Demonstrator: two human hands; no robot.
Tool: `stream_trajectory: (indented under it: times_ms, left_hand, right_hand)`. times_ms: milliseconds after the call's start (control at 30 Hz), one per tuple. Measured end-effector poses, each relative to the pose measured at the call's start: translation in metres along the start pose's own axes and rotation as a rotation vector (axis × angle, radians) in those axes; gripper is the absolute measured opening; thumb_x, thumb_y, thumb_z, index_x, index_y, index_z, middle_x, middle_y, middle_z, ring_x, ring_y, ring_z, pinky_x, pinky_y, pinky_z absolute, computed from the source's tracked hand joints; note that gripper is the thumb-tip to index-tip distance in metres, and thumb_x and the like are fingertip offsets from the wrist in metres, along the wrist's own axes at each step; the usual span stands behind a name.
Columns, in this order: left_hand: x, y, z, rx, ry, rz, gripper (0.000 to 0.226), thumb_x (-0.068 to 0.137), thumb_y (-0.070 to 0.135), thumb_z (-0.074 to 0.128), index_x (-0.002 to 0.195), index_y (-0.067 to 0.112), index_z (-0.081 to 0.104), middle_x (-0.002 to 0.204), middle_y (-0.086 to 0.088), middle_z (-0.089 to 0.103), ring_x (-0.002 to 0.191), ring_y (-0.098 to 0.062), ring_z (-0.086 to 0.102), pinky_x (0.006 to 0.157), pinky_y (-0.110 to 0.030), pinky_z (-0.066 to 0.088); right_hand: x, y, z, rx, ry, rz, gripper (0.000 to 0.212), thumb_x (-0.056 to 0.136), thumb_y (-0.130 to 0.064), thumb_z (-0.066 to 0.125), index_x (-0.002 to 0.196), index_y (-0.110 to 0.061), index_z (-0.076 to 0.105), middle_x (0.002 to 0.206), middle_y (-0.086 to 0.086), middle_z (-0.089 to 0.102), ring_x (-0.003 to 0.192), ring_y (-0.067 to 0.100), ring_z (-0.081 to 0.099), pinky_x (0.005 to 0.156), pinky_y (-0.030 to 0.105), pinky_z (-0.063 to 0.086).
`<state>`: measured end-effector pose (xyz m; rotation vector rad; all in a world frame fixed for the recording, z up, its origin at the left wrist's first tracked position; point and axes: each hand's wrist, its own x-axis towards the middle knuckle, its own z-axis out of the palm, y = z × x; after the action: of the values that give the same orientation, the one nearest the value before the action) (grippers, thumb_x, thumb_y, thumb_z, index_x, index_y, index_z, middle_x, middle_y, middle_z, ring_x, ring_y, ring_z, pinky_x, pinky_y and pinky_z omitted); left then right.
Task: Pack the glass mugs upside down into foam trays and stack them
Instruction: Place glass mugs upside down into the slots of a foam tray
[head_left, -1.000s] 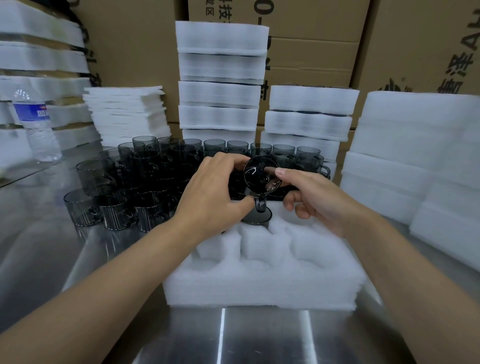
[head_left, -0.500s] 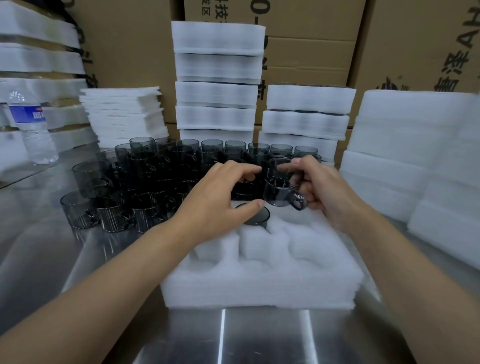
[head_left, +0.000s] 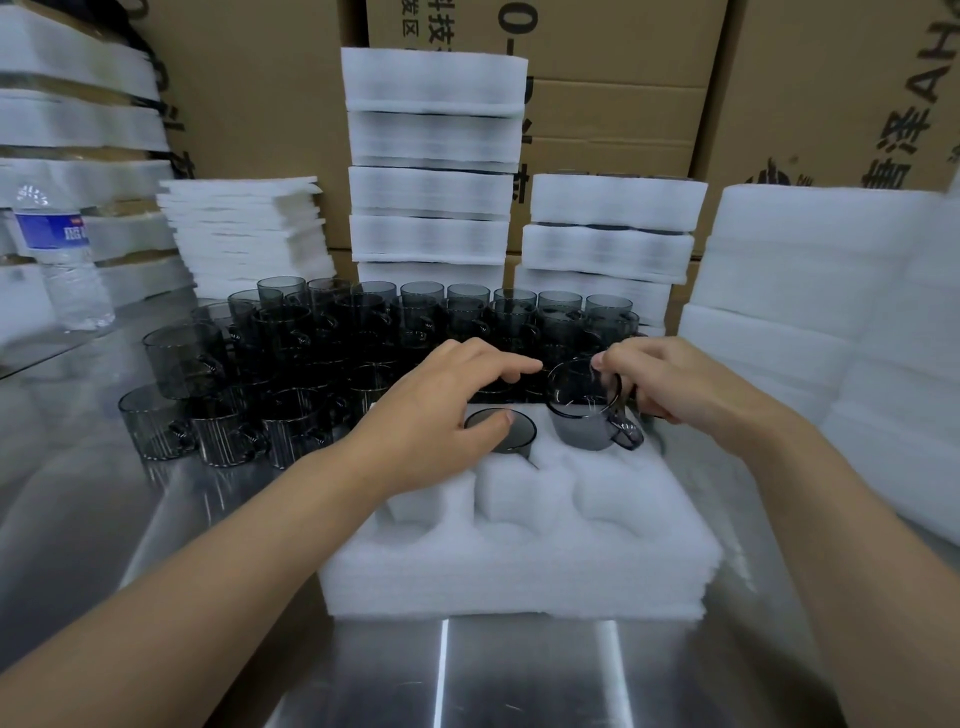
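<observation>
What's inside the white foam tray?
An inverted grey glass mug in the back-middle pocket; front pockets empty. Left hand hides the back-left pocket; right hand and its mug, the back-right.

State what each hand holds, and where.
Right hand pinches a glass mug by its upper edge. Left hand grips nothing; its thumb lies at a seated mug.

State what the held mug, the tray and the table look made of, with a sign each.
Mug: smoky grey glass, glossy; you see through it.
Tray: white foam, matte, with soft layered edges.
Table: probably stainless steel, brushed; shiny grey, with reflections.
</observation>
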<state>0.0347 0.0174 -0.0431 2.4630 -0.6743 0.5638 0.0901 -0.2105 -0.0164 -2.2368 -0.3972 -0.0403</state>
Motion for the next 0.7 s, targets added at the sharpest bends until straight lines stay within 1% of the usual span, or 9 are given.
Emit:
stream_trajectory:
  times_ms: [100, 167, 233, 267, 333, 400, 467, 600, 700]
  left_hand:
    - [0.0002, -0.0006, 0.0006, 0.0, -0.002, 0.001, 0.045, 0.089, 0.018, 0.058, 0.13, 0.035, 0.051, 0.114, 0.015, 0.053, 0.11, -0.004, 0.043, 0.097, -0.021, 0.033]
    - [0.0004, -0.0016, 0.0009, 0.003, -0.002, 0.002, 0.043, 0.089, 0.019, 0.059, 0.129, 0.035, 0.052, 0.114, 0.016, 0.054, 0.11, -0.003, 0.043, 0.097, -0.021, 0.034]
    - [0.0005, -0.0021, 0.0012, 0.006, -0.001, 0.004, 0.042, 0.09, 0.019, 0.059, 0.128, 0.034, 0.052, 0.114, 0.018, 0.053, 0.11, -0.002, 0.043, 0.098, -0.02, 0.032]
    - [0.0006, -0.0022, 0.0014, 0.007, -0.001, 0.004, 0.041, 0.09, 0.019, 0.059, 0.127, 0.034, 0.053, 0.113, 0.018, 0.053, 0.11, -0.002, 0.044, 0.098, -0.018, 0.031]
    - [0.0007, -0.0025, 0.0016, 0.008, -0.003, 0.005, 0.04, 0.09, 0.02, 0.059, 0.127, 0.034, 0.053, 0.113, 0.019, 0.053, 0.11, -0.001, 0.043, 0.098, -0.018, 0.032]
    - [0.0007, -0.0028, 0.0018, 0.005, -0.006, 0.005, 0.039, 0.09, 0.02, 0.059, 0.126, 0.034, 0.054, 0.114, 0.019, 0.053, 0.11, -0.001, 0.043, 0.098, -0.018, 0.033]
    - [0.0006, -0.0031, 0.0017, 0.003, -0.008, 0.005, 0.039, 0.09, 0.02, 0.059, 0.126, 0.034, 0.054, 0.114, 0.019, 0.053, 0.109, 0.0, 0.042, 0.096, -0.018, 0.034]
    - [0.0006, -0.003, 0.0016, 0.007, -0.007, 0.009, 0.037, 0.09, 0.02, 0.058, 0.124, 0.033, 0.055, 0.112, 0.021, 0.052, 0.107, 0.003, 0.041, 0.093, -0.016, 0.034]
    - [0.0007, -0.0028, 0.0018, 0.006, -0.008, 0.01, 0.036, 0.09, 0.02, 0.058, 0.124, 0.032, 0.056, 0.112, 0.02, 0.052, 0.107, 0.003, 0.041, 0.093, -0.013, 0.033]
  right_hand:
    - [-0.001, -0.0006, -0.0006, -0.006, 0.026, -0.02, 0.04, 0.077, -0.054, 0.059, 0.07, -0.016, 0.066, 0.049, -0.014, 0.057, 0.04, -0.002, 0.043, 0.056, 0.024, 0.031]
    - [-0.0013, -0.0015, 0.0003, -0.021, 0.049, -0.044, 0.041, 0.076, -0.052, 0.059, 0.07, -0.012, 0.068, 0.055, -0.01, 0.064, 0.04, -0.003, 0.043, 0.05, 0.019, 0.032]
    - [-0.0018, -0.0025, 0.0018, -0.064, 0.076, -0.065, 0.045, 0.073, -0.053, 0.059, 0.071, -0.009, 0.067, 0.057, -0.008, 0.065, 0.04, -0.001, 0.042, 0.043, 0.013, 0.032]
    - [-0.002, -0.0023, 0.0022, -0.091, 0.09, -0.073, 0.047, 0.073, -0.052, 0.059, 0.071, -0.006, 0.066, 0.056, -0.006, 0.064, 0.041, 0.0, 0.042, 0.042, 0.012, 0.032]
    - [-0.0011, -0.0009, 0.0028, -0.149, 0.119, -0.081, 0.05, 0.077, -0.047, 0.059, 0.072, 0.002, 0.062, 0.056, 0.002, 0.058, 0.045, 0.007, 0.044, 0.047, 0.02, 0.033]
    - [-0.0011, 0.0002, 0.0037, -0.191, 0.139, -0.088, 0.052, 0.079, -0.044, 0.058, 0.066, 0.006, 0.053, 0.06, 0.009, 0.046, 0.053, 0.016, 0.037, 0.053, 0.026, 0.029]
    - [-0.0021, -0.0011, 0.0042, -0.213, 0.138, -0.094, 0.051, 0.079, -0.042, 0.057, 0.059, 0.003, 0.043, 0.059, 0.008, 0.038, 0.055, 0.016, 0.031, 0.055, 0.029, 0.026]
    - [-0.0052, -0.0057, 0.0023, -0.342, 0.095, -0.062, 0.045, 0.081, -0.041, 0.052, 0.051, -0.017, 0.029, 0.05, -0.001, 0.029, 0.053, 0.018, 0.026, 0.051, 0.029, 0.021]
    - [-0.0046, -0.0083, 0.0019, -0.427, 0.086, -0.041, 0.05, 0.085, -0.038, 0.049, 0.045, -0.018, 0.027, 0.046, -0.005, 0.034, 0.051, 0.019, 0.03, 0.051, 0.03, 0.023]
